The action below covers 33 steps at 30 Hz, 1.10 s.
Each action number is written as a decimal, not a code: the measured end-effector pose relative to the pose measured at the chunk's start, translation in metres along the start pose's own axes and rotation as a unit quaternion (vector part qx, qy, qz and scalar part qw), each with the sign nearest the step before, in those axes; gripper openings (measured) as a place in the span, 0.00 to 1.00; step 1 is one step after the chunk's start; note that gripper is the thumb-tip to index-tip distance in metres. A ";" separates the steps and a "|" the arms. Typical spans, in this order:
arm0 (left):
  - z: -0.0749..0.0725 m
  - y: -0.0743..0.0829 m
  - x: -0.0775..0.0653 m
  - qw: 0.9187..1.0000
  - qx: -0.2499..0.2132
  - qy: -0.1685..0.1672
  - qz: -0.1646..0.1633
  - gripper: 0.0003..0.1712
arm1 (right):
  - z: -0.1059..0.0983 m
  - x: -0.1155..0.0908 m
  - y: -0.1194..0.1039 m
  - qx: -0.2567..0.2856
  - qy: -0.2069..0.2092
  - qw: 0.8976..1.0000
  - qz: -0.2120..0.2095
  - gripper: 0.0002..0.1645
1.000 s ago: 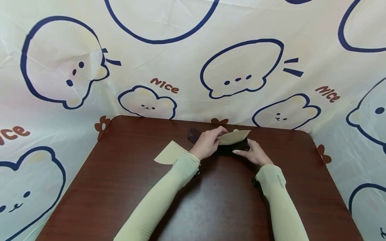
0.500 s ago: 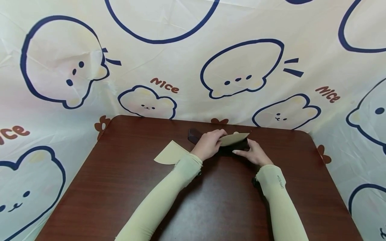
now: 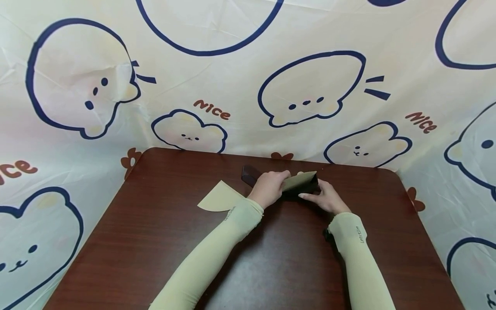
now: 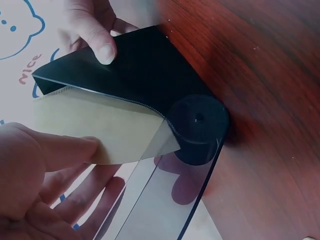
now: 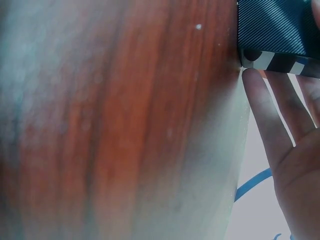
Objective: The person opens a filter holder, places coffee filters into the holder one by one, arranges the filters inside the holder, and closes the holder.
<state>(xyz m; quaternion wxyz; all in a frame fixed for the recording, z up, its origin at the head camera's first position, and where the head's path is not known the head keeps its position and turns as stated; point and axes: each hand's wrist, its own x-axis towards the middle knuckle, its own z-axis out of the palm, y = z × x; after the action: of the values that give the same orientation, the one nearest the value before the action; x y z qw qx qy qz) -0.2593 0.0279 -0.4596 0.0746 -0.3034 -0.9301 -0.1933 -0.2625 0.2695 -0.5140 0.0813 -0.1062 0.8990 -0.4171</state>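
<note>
My left hand [image 3: 267,189] pinches a cream, fan-shaped coffee filter paper [image 4: 120,122], thumb on its upper face. Much of the paper lies inside a black, wedge-shaped filter holder [image 4: 137,65], its lower part hidden by the holder's wall. The holder's see-through lid [image 4: 165,205] is swung open on a round hinge [image 4: 199,117]. My right hand [image 3: 328,197] grips the holder at its right end, with the thumb on the near wall. In the right wrist view its fingers [image 5: 267,110] reach the edge of the ribbed black holder [image 5: 280,30].
Another cream filter paper [image 3: 218,198] lies flat on the dark red-brown table [image 3: 162,241], left of the holder and partly behind my left sleeve. A cloth backdrop [image 3: 240,82] with cartoon bears rises just past the table's far edge.
My left hand has shifted slightly right and towards me with the filter paper, which sits lower in the holder and more level with its rim. The right hand stays put.
</note>
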 end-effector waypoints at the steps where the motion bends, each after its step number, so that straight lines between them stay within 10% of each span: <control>1: 0.000 0.000 0.000 1.000 0.004 -0.002 -0.002 0.13 | 0.000 0.000 0.000 0.001 0.000 1.000 0.000 0.42; 33: 0.010 0.008 0.003 0.995 0.094 -0.026 -0.037 0.17 | 0.000 0.001 0.001 -0.003 -0.001 1.000 0.010 0.39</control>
<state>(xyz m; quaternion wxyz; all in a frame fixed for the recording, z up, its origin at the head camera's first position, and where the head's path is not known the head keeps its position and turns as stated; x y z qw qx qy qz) -0.2574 0.0397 -0.4654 0.0717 -0.2654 -0.9563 -0.0997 -0.2632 0.2700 -0.5147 0.0860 -0.0983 0.9009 -0.4139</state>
